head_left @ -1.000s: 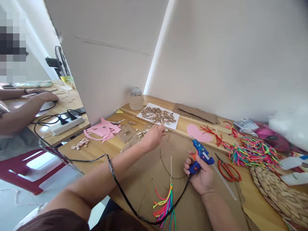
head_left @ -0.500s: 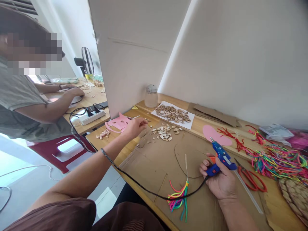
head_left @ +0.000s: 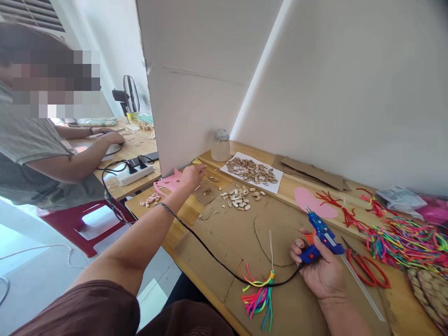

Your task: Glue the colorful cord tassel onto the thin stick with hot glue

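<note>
My right hand point(head_left: 324, 270) grips a blue hot glue gun point(head_left: 320, 240) with an orange trigger, its nozzle pointing up and left. A clear glue stick point(head_left: 364, 289) sticks out of its back. The black cord runs left across the cardboard and over my left forearm. My left hand point(head_left: 193, 176) is stretched toward the back left of the table, beside cut pink paper point(head_left: 170, 182). Its fingers are drawn together, and whatever they may hold is hidden. Right of it lie pale shell pieces point(head_left: 240, 197). A multicoloured tassel point(head_left: 261, 298) lies in front of my right hand.
Brown shell pieces point(head_left: 250, 169) lie on white paper, beside a jar point(head_left: 220, 145). Red-handled scissors point(head_left: 367, 268), a pink paper shape point(head_left: 315, 203) and colourful cords point(head_left: 406, 238) are at the right. At the left, another person point(head_left: 45, 163) works near a power strip point(head_left: 136, 173).
My left hand has moved left and slightly away, from near the pale shell pieces toward the yellow scrap at the back. The glue gun stays almost in place in my right hand.
</note>
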Tool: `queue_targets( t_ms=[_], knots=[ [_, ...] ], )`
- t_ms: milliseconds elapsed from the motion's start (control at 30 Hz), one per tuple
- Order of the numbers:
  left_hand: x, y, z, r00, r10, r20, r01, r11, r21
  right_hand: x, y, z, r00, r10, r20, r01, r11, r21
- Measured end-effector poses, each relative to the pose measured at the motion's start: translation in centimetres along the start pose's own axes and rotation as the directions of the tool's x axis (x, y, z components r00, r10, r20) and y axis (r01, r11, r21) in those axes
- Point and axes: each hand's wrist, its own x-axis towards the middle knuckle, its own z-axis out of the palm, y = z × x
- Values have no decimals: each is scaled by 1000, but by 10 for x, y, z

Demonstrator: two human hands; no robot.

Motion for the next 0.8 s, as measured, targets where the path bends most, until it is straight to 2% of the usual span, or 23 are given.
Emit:
queue_targets(
  t_ms=[100,200,267,300,333,367,400,433,467,533,567,600,633,667,700,733,767,800],
  knots=[
    [-12,3,0,998,56,18,-57,995,80,0,0,0,1000,1,4,-1,1000,8],
    [-40,11,0,973,201,115,-214,971,110,0,0,0,1000,0,7,0,1000,14],
    [-67,21,-3,916,341,210,-364,928,83,0,0,0,1000,3,17,-3,1000,23],
    [-81,28,-7,860,427,279,-457,888,50,0,0,0,1000,2,24,-2,1000,28],
    [-96,35,-12,737,562,375,-595,803,-34,1,0,0,1000,-2,29,1,999,33],
    [-111,42,-18,603,661,447,-670,723,-166,1,0,0,999,-6,33,5,999,38],
    [-125,49,-25,472,719,510,-672,668,-320,1,0,0,999,-9,38,7,999,42],
    [-138,57,-31,337,737,586,-595,649,-474,2,1,0,999,-11,45,9,999,48],
    [-150,64,-37,243,719,651,-442,680,-585,2,1,-1,999,-13,53,10,998,56],
    [-172,77,-45,75,649,757,-20,760,-650,2,1,-1,997,-16,69,11,997,79],
    [-182,83,-48,13,643,766,183,751,-634,1,1,-1,997,-20,78,13,996,91],
    [-190,88,-50,-29,663,748,365,704,-609,0,1,0,996,-22,84,13,995,103],
    [-197,92,-53,-30,715,698,506,613,-607,-1,2,0,996,-25,90,14,994,112],
    [-204,94,-56,98,769,631,624,447,-641,-2,2,1,995,-20,101,7,992,126],
    [-209,95,-60,223,750,623,671,345,-656,-3,2,1,995,-16,100,3,991,134],
    [-213,95,-66,289,725,625,664,319,-677,-3,2,2,996,-23,90,10,990,143],
    [-215,93,-71,309,741,596,645,298,-704,-2,3,2,996,-28,82,15,988,151],
    [-217,90,-77,310,752,582,613,309,-727,-1,3,1,996,-34,78,22,987,159]
  ],
)
